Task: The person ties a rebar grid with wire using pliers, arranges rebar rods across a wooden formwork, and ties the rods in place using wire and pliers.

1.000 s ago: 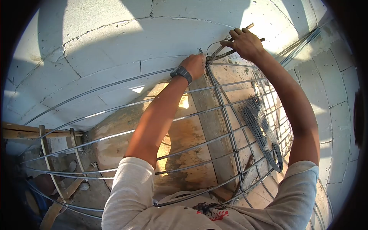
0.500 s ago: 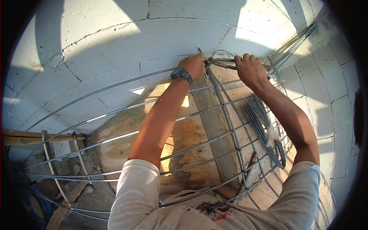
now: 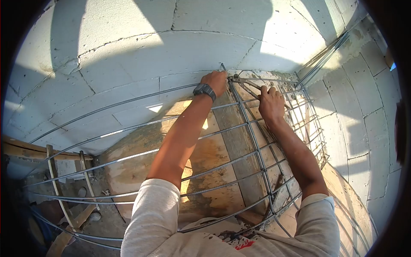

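My left hand (image 3: 215,83), with a dark watch on its wrist, is closed around a ribbed rebar (image 3: 141,96) by the block wall, close to where bars cross. My right hand (image 3: 271,103) grips the handles of a pair of pincers (image 3: 249,83). The pincers' jaws are at the bar crossing, just right of my left fingers. A thin curved wire (image 3: 252,72) rises behind the pincers. Whether the jaws are biting on wire is too small to tell. Below both hands, crossing bars (image 3: 250,128) run toward my body.
A pale block wall (image 3: 128,55) stands ahead and another (image 3: 342,107) on the right. Wooden boards (image 3: 205,158) lie under the rebar grid. A wooden ladder (image 3: 55,175) is at lower left. Several long bars (image 3: 325,58) lean in the right corner.
My right hand has moved left and down, tilting the pincers' handles downward. The wire coil seen earlier by my right arm is out of sight. The view has tilted up slightly.
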`<action>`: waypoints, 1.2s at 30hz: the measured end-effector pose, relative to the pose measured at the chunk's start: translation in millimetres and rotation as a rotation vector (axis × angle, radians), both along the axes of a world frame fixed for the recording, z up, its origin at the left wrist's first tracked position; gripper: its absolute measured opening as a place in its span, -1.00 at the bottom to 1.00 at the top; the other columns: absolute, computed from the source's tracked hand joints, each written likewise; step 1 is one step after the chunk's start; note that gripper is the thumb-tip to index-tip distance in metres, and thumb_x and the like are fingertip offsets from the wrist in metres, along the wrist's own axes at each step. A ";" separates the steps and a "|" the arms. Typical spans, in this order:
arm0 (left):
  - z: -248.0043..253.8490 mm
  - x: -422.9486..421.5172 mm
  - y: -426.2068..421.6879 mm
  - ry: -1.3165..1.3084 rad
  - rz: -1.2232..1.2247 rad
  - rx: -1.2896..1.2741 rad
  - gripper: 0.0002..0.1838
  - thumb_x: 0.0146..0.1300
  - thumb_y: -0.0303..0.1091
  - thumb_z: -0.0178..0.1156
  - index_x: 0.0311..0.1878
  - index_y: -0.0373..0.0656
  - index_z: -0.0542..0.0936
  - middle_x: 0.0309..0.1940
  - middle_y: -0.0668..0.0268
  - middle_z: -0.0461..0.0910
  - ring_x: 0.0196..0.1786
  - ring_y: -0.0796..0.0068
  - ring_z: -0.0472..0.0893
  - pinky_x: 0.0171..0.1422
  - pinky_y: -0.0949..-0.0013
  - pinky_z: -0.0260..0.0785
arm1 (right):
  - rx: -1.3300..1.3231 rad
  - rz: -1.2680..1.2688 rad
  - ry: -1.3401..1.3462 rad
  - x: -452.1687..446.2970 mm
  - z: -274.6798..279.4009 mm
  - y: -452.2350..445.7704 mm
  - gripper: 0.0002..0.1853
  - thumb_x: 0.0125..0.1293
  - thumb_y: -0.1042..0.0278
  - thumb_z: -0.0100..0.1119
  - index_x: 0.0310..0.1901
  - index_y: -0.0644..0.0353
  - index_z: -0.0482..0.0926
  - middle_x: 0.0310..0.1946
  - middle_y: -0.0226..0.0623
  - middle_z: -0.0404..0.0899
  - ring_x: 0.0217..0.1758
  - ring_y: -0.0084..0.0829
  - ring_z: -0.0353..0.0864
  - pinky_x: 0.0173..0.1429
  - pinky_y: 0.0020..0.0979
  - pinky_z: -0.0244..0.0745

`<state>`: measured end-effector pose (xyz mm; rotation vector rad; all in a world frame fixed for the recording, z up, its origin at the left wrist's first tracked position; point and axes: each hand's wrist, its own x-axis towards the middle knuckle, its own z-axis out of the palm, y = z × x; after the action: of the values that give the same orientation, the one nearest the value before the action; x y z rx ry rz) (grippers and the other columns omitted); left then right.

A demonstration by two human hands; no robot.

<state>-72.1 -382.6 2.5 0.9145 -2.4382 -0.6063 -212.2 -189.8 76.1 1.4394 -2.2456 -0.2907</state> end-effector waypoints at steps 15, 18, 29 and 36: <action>5.3 1.5 2.0 0.021 -0.040 0.014 -0.78 0.40 -0.24 0.20 0.02 0.02 0.71 -0.16 -0.05 0.75 -0.04 -0.16 0.74 0.08 -0.15 0.58 | 1.116 -0.383 -0.322 37.0 159.3 -146.6 -0.37 0.39 -0.17 0.39 -0.23 0.47 0.70 -0.49 -0.11 0.67 -0.48 -0.18 0.73 -0.37 -0.18 0.74; 0.5 0.9 0.7 0.034 -0.038 0.031 -0.78 0.40 -0.23 0.20 0.03 0.03 0.72 -0.17 -0.05 0.75 -0.04 -0.16 0.74 0.08 -0.15 0.58 | 0.872 -0.418 -0.833 3.4 134.2 -100.7 -0.65 0.30 0.22 0.56 -0.35 0.38 0.66 -0.52 -0.17 0.61 -0.48 -0.31 0.69 -0.33 -0.21 0.79; 0.5 0.3 2.4 0.039 -0.043 0.005 -0.78 0.41 -0.26 0.19 0.03 0.03 0.73 -0.17 -0.02 0.76 -0.05 -0.13 0.75 0.05 -0.12 0.60 | 0.574 0.155 0.013 39.0 130.3 -48.4 -0.58 0.23 0.33 0.37 0.07 0.33 0.56 -0.33 -0.16 0.73 -0.22 -0.17 0.79 -0.13 -0.15 0.68; 3.2 1.0 2.2 0.012 -0.027 0.000 -0.77 0.38 -0.29 0.21 0.04 0.01 0.73 -0.16 -0.03 0.76 -0.05 -0.13 0.75 0.06 -0.12 0.60 | 0.556 0.471 0.564 32.7 155.3 -76.9 -0.52 0.47 -0.15 0.18 -0.04 0.18 0.71 -0.15 -0.32 0.71 0.09 -0.33 0.69 0.24 -0.24 0.58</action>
<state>-71.2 -380.5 5.7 0.8761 -2.4434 -0.6201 -179.6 -266.7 231.5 1.8107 -1.3772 -1.0673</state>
